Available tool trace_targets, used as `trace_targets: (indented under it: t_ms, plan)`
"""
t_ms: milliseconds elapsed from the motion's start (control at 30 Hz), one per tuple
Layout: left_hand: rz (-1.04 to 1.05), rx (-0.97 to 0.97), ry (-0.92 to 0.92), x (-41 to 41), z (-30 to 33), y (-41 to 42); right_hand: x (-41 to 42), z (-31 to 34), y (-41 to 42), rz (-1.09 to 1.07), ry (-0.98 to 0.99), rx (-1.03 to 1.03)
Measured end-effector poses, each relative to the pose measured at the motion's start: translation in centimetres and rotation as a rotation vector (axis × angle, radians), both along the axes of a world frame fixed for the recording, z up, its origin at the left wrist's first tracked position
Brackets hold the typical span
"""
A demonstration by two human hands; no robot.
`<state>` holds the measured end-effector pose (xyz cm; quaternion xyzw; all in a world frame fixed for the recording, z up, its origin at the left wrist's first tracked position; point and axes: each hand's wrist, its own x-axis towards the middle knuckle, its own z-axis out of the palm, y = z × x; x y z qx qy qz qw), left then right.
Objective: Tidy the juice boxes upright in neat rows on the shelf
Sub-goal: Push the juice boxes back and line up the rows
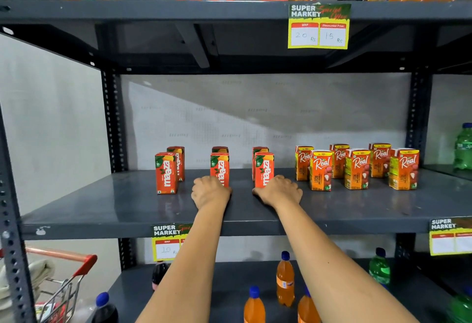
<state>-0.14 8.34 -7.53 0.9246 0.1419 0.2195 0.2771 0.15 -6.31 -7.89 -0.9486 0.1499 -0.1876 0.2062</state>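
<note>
Presently, head view only: both arms are extended onto the middle shelf [102, 210].

Left hand [210, 191] is curled against the base of the middle front Maaza box [219, 166], at 12 o'clock from the knuckles; the fingers are hidden behind the hand, so whether the box is gripped or merely nudged cannot be told.

Right hand [279, 190] is set likewise at the foot of the right front Maaza box [264, 169], which sits at its 11 o'clock; the closure is equally hidden. Low contact is judged to suit sliding the boxes without tipping them.

Six Maaza boxes are noted upright in three files of two; the left front box [166, 173] stands untouched at 9 o'clock of the left hand.

Six Real litchi boxes [356, 168] stand upright at 3 o'clock, well apart from the hands, in two staggered rows.

Spacing and front alignment are judged to be what remains.
</note>
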Motion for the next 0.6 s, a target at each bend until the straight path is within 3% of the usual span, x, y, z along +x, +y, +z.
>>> trace_targets:
  t_ms: [600]
  plan:
    - [-0.019, 0.006, 0.011, -0.20, -0.12, 0.23, -0.06, -0.14, 0.14, -0.001, 0.022, -0.047]
